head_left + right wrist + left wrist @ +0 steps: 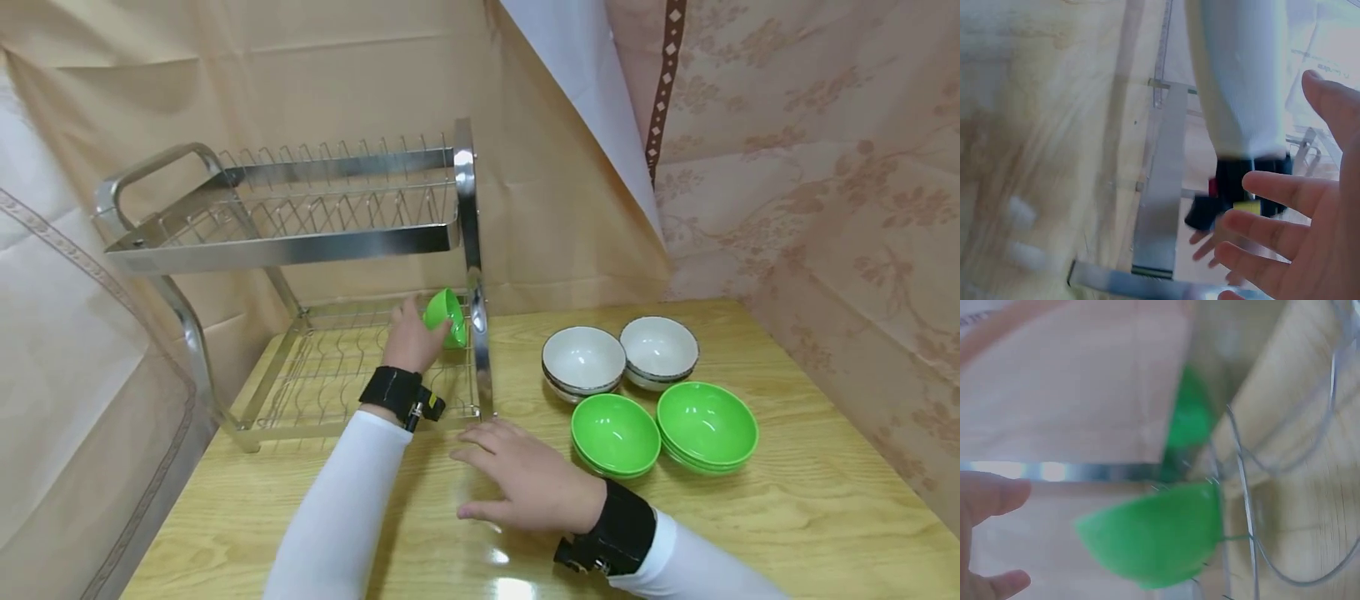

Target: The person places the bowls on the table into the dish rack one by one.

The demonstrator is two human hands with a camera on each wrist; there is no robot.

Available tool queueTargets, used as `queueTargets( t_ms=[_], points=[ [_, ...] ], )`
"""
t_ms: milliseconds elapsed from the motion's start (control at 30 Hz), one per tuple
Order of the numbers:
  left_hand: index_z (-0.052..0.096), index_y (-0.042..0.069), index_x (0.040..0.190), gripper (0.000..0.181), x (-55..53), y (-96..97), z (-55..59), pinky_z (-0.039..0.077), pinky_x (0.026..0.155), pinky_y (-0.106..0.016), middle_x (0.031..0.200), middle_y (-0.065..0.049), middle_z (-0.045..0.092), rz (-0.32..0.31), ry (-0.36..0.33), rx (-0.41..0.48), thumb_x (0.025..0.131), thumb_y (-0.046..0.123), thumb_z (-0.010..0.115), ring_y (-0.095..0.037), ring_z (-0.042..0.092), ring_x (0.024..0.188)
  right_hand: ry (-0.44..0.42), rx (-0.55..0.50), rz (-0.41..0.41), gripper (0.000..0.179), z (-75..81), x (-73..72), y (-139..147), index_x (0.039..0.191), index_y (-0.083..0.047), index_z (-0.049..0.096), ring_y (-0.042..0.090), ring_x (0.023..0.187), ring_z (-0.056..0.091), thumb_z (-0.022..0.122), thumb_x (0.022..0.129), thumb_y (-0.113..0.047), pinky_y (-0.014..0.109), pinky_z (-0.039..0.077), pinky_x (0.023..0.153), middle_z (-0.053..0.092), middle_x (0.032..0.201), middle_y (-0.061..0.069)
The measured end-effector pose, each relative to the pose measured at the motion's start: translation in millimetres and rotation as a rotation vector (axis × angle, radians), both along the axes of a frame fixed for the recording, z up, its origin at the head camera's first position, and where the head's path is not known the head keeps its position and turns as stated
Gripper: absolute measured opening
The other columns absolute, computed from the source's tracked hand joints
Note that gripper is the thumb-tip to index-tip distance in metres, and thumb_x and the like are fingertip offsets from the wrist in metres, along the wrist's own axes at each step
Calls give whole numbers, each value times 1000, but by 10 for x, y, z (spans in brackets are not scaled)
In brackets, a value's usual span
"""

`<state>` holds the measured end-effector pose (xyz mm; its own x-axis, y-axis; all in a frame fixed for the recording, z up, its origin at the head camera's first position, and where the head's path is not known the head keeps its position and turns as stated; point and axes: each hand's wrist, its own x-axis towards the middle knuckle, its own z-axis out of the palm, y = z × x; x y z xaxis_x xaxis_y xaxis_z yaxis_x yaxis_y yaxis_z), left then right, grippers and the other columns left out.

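Observation:
A small green bowl [446, 317] stands tipped on its side at the right end of the lower shelf of a metal dish rack [300, 250]. My left hand [411, 340] is just left of that bowl. In the left wrist view, the fingers [994, 497] are spread with a gap between them and the green bowl [1154, 534], which rests against the rack's wires [1244, 481]. My right hand [528, 479] hovers over the table in front of the rack, fingers spread and holding nothing. Its fingers [1272, 231] also show loose in the right wrist view.
Right of the rack, two stacks of green bowls [615, 435] [707, 425] stand on the wooden table [810, 517]. Behind them are two stacks of white bowls with dark rims [583, 358] [660, 347]. The rack's upper shelf [330, 208] overhangs the left hand. Cloth curtains surround the table.

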<state>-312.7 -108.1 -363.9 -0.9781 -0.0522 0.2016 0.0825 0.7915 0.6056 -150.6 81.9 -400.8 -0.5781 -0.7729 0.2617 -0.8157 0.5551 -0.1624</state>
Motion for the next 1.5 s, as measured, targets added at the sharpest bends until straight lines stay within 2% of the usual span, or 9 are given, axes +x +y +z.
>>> queueTargets(
  t_ms=[100,200,300,400,600,733,933,1200,1500],
  points=[
    [29,9,149,76,228,22,16,51,86,-54,144,-24,32,-19,114,26,91,44,63,-37,43,119,10,-20,-16,65,20,11,95,134,-15,54,21,130,34,47,92,-63,45,32,110,49,139,6],
    [33,6,147,74,515,54,-11,50,89,-55,144,-23,33,-48,220,19,91,45,63,-36,40,122,25,-32,-48,62,21,37,244,133,-14,55,20,128,36,52,92,-60,44,36,108,51,137,5],
    [37,5,145,74,819,93,-56,47,93,-57,146,-23,31,-91,289,-28,91,50,61,-36,36,126,62,-30,-110,57,3,68,451,131,-13,58,19,125,40,56,92,-55,44,39,105,53,133,4],
    [38,6,144,74,1074,140,-75,43,96,-58,147,-23,31,-150,345,-104,91,55,57,-36,34,127,98,-41,-212,52,-1,111,690,125,-11,61,20,120,45,63,89,-49,45,42,101,58,126,5],
    [42,10,144,76,1362,204,-82,37,103,-56,147,-21,33,-230,421,-248,88,60,57,-35,32,129,102,-80,-435,35,5,192,1033,100,-11,64,18,94,58,72,83,-40,40,53,79,63,101,3],
    [40,12,145,77,1455,219,-102,36,103,-57,147,-20,32,-247,414,-282,87,59,60,-36,31,129,58,-42,-487,28,-1,204,1072,93,-11,67,15,81,59,72,84,-37,36,54,67,62,90,0],
    [34,16,149,78,1537,249,-111,35,104,-57,149,-18,30,-239,384,-283,88,60,57,-33,29,131,29,73,-476,10,-28,208,1061,79,-19,64,8,63,52,70,85,-24,30,48,52,58,73,-8],
    [35,15,148,76,1573,277,-116,39,100,-57,145,-19,35,-228,383,-279,89,56,59,-35,35,126,37,91,-463,25,-58,207,1076,65,-22,48,8,51,36,66,79,-12,23,34,43,43,61,-9],
    [36,10,146,74,1563,275,-146,46,94,-56,143,-21,38,-214,388,-278,92,58,53,-35,39,123,61,77,-472,26,-43,227,1078,65,-21,43,9,50,34,65,73,-11,22,31,40,40,62,-8]
  ],
)
